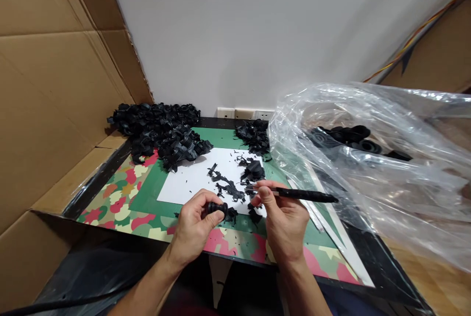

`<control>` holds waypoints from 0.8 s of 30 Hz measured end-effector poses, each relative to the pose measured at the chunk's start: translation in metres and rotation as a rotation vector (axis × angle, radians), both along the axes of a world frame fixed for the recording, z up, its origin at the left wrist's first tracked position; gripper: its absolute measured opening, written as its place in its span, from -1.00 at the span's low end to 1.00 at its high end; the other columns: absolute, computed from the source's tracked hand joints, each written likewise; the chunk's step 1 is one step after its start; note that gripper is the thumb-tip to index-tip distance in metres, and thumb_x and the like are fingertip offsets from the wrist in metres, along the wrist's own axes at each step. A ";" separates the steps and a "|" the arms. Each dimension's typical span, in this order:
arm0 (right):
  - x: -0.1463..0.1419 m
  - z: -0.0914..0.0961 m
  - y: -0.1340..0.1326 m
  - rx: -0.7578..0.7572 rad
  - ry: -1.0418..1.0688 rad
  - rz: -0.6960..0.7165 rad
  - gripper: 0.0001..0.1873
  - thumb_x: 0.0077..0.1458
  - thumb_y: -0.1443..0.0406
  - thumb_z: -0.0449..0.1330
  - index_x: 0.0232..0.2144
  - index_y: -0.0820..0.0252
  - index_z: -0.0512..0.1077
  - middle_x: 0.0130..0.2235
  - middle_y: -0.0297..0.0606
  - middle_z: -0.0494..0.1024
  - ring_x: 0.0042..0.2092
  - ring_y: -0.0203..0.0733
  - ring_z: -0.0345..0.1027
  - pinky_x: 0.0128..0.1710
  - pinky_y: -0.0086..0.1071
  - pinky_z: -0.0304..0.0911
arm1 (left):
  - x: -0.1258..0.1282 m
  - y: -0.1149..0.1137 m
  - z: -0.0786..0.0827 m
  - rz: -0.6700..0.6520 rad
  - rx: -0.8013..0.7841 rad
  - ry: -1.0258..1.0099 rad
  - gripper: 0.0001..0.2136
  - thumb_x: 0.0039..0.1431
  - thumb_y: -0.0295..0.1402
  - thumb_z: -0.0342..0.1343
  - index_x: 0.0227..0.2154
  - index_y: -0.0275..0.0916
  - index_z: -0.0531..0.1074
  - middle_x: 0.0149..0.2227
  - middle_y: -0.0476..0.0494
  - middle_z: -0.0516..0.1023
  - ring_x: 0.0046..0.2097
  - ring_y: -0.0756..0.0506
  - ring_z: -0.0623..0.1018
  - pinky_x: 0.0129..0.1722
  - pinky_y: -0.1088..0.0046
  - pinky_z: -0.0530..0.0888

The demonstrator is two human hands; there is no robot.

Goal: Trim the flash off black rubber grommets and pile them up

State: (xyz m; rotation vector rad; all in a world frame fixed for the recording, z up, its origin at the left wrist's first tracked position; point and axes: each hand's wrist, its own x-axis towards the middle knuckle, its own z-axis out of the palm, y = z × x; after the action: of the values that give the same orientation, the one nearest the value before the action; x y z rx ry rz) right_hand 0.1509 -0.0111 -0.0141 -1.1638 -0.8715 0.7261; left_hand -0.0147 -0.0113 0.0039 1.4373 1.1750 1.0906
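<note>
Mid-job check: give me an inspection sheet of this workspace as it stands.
Surface: camouflage-print table with green mat and white sheet.
Job's things: black rubber part; black-handled tool.
Clutter: pile of black parts, black trimmings, plastic bag holding more parts.
Grippers: left hand pinches the part; right hand grips the tool.
Cables: orange and yellow wires upper right.
Surroundings: cardboard left, white wall, wall sockets.

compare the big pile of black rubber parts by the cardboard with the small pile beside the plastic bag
The big pile spreads wide; the small pile is a tight clump. The big pile lies back left against the cardboard; the small pile lies back centre, beside the plastic bag. Both are loose black ribbed parts, untouched by the left hand or right hand.
</note>
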 end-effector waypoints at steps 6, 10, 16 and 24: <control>-0.012 -0.003 -0.002 -0.023 0.239 0.195 -0.69 -0.02 0.08 0.28 -0.41 0.24 0.47 -0.52 -0.32 0.48 -0.58 -0.33 0.30 -0.54 -0.41 0.24 | -0.003 0.002 -0.001 0.060 0.077 0.039 -0.94 -0.02 -0.44 0.15 -0.41 -0.24 0.45 -0.39 -0.03 0.37 -0.41 0.00 0.34 -0.43 0.51 0.26; -0.014 -0.001 -0.003 -0.090 0.246 0.292 -0.64 -0.03 0.04 0.27 -0.48 0.26 0.45 -0.63 -0.37 0.40 -0.61 -0.35 0.21 -0.53 -0.42 0.19 | -0.006 0.003 -0.002 0.085 0.115 0.070 -0.93 -0.03 -0.47 0.15 -0.42 -0.24 0.46 -0.38 -0.03 0.39 -0.38 -0.01 0.35 -0.40 0.51 0.28; -0.024 0.005 -0.005 -0.272 0.123 0.590 -0.65 -0.09 0.06 0.28 -0.50 0.27 0.45 -0.67 -0.45 0.28 -0.63 -0.40 0.06 -0.65 -0.50 -0.02 | -0.006 0.003 -0.003 0.071 0.141 0.048 -0.91 -0.03 -0.48 0.16 -0.40 -0.24 0.47 -0.36 -0.04 0.41 -0.32 -0.03 0.40 -0.34 0.49 0.33; -0.036 0.002 -0.006 -0.261 0.251 0.529 -0.71 -0.11 0.12 0.25 -0.60 0.24 0.40 -0.72 -0.52 0.16 -0.67 -0.44 -0.07 -0.68 -0.51 -0.06 | -0.001 0.002 -0.004 0.101 0.019 -0.097 -0.89 -0.04 -0.42 0.19 -0.38 -0.24 0.50 -0.41 -0.01 0.41 -0.45 0.04 0.34 -0.47 0.56 0.31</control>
State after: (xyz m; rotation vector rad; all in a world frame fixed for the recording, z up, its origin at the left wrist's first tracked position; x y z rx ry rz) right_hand 0.1147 -0.0170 -0.0125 -1.0426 -0.8954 1.4222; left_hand -0.0158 -0.0096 0.0002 1.3362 1.1810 1.2309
